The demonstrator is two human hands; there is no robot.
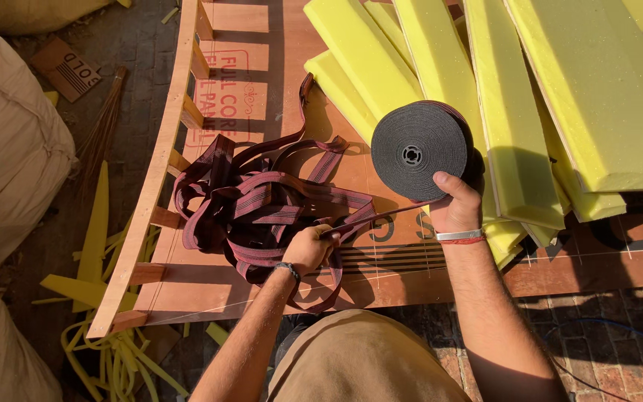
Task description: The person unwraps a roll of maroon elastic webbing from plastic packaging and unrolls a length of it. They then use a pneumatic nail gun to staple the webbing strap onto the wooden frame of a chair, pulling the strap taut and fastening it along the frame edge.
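Webbing roll (411,152), a dark flat coil with a small hub at its middle, stood on edge in your right hand (456,207), fingers closed around its lower rim, held up in front of the yellow foam slabs (552,82). From the roll a taut strip (381,218) ran leftward to your left hand (310,247), which was clenched on it; whether you pinched it between thumb and finger or wrapped it in the fist was hard to tell from above. That hand hovered just over a loose tangle of maroon striped webbing (254,205), heaped on the reddish plywood sheet (247,89) that served as your worktop. A curved wooden frame (154,179) with short cross blocks lay along the sheet's left edge. Yellow foam offcuts (106,350) littered the brick floor beside it, and a pale sack (9,141) sat at far left.
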